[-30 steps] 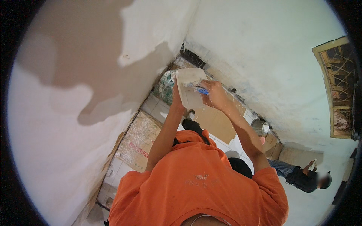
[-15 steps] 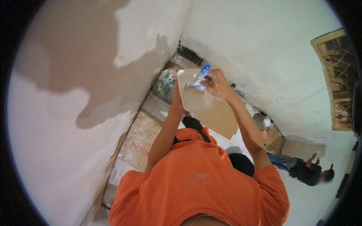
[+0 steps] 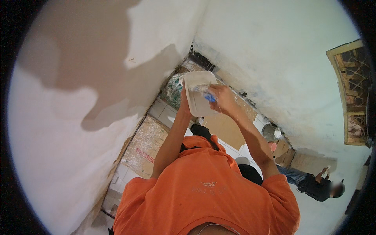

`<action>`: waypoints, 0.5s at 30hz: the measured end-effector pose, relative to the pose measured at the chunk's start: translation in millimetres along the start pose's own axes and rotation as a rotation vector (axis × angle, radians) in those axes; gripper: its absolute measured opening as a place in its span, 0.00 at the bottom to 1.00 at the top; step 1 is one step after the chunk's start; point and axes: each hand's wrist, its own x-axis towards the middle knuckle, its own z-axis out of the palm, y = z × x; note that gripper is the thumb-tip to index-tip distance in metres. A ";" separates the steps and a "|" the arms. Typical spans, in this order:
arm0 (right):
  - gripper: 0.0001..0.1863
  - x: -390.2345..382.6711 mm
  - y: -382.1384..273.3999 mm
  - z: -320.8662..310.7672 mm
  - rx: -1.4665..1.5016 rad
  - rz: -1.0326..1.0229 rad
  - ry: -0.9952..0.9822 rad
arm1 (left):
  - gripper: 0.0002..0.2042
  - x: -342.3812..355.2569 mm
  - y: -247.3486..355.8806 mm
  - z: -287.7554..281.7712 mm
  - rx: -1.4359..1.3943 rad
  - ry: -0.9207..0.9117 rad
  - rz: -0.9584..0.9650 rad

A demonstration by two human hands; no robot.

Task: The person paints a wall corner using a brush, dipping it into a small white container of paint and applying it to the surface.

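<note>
Blue-handled tool [image 3: 210,97], blurred, tight in right fingers [image 3: 215,89] over white container [image 3: 201,107], left fingers [image 3: 183,93] clasped round its side, mostly hidden.

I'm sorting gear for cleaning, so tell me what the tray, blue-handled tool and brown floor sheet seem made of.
Tray: probably plastic, satin and pale, given its smooth rim and rounded corners. Blue-handled tool: handle likely smooth plastic, from its bright colour; working end too blurred to tell. Brown floor sheet: seemingly matte cardboard, flat and dull tan.
</note>
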 end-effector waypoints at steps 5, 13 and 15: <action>0.37 -12.7 -28.2 -30.1 0.107 -0.034 -0.101 | 0.28 -4.7 13.4 16.1 -0.063 -0.089 0.038; 0.21 -25.4 -35.2 -58.1 0.209 -0.030 -0.090 | 0.28 -9.4 29.1 45.4 -0.130 0.023 -0.097; 0.16 -26.7 -32.3 -60.7 0.274 0.047 -0.087 | 0.29 -10.5 24.1 41.0 -0.044 0.007 -0.082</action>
